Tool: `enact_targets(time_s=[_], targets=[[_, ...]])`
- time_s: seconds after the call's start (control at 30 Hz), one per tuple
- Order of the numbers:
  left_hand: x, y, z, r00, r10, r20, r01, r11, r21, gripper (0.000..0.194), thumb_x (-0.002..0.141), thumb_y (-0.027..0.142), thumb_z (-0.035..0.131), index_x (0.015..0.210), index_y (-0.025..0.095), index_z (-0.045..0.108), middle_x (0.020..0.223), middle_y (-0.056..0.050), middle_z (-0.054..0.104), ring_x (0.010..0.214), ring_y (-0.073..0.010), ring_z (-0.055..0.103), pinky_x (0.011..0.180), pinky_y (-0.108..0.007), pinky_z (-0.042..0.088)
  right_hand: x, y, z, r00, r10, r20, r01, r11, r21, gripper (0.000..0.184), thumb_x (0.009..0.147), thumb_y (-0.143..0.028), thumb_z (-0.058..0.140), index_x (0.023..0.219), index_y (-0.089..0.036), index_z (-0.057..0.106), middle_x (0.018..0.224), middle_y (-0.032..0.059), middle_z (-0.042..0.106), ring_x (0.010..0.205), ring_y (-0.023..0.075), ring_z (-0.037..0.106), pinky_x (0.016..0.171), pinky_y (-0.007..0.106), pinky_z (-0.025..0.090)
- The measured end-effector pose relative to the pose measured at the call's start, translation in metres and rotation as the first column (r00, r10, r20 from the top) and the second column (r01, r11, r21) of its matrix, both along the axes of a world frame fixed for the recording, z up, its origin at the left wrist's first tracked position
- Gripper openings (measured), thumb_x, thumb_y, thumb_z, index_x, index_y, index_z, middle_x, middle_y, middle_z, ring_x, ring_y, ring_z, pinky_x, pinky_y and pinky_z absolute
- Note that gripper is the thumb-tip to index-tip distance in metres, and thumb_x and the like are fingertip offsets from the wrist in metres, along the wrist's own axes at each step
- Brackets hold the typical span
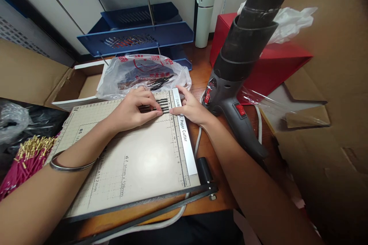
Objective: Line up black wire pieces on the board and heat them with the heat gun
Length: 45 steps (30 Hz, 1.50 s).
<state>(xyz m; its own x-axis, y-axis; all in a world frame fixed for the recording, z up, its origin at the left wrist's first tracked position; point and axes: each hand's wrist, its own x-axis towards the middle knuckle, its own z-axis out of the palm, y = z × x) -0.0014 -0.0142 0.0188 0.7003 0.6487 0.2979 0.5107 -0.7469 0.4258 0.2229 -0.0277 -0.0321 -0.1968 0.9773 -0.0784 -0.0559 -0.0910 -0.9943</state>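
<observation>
View: head
Black strips [164,108]: thin, straight, dark; a few side by side, roughly parallel, toward the far right of the cutter board, ends at the ruler edge
Paper cutter [143,153]: cream board, printed grid, flat on the brown surface [198,59]; black bar along near edge, bolt at near right corner
Left hand [133,107]: over the strips, thumb and index tips pinching at them; metal bangle [71,167] on the forearm
Right hand [191,109]: thumb and fingers spread across the guide edge, thumb tip beside the strip ends
Plastic bag [110,80]: clear, red print, just beyond the board; loose dark strips [161,83] inside
White box [74,103]: open, far left, brown interior
Magenta cords [31,157]: gold-tipped bundle, left of the board
Red box [258,76]: far right, crumpled white sheet [296,23] on top
Blue rack [172,34]: tiered, far side; pale green bottle [204,23] just right of it
Black tool [235,53]: wide nozzle, red switch, right of the board
Writing: "Paper Cutter" on the white label [184,134]; "B5" and "91mm x 128mm" on the board; bag print too distorted to read
</observation>
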Motion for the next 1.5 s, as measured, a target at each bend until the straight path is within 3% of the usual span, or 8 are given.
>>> enact_targets(time_s=[0.9,1.5], targets=[[0.0005,-0.0008,-0.0003,1.0,0.007,-0.011,-0.008,1.0,-0.018,0.022,0.094,0.04,0.069,0.083,0.025,0.08,0.082,-0.003,0.076,0.084,-0.0207,0.06,0.085,-0.037,0.043,0.0001,-0.0018,0.0053,1.0,0.002,0.011,-0.002,1.0,-0.002,0.101,0.056,-0.014,0.085,0.152,-0.024,0.053,0.145,0.0107,0.065,0.13,0.0327,0.063,0.107,0.05,0.06],[-0.001,-0.0009,-0.0015,1.0,0.017,-0.024,-0.017,1.0,0.005,0.022,0.094,0.041,0.069,0.083,0.026,0.081,0.083,-0.002,0.075,0.083,-0.0208,0.057,0.086,-0.038,0.039,0.001,0.0024,-0.0015,1.0,0.007,-0.007,-0.007,1.0,0.01,0.101,0.054,-0.017,0.087,0.15,-0.025,0.054,0.141,0.0095,0.067,0.13,0.0336,0.063,0.108,0.051,0.059]])
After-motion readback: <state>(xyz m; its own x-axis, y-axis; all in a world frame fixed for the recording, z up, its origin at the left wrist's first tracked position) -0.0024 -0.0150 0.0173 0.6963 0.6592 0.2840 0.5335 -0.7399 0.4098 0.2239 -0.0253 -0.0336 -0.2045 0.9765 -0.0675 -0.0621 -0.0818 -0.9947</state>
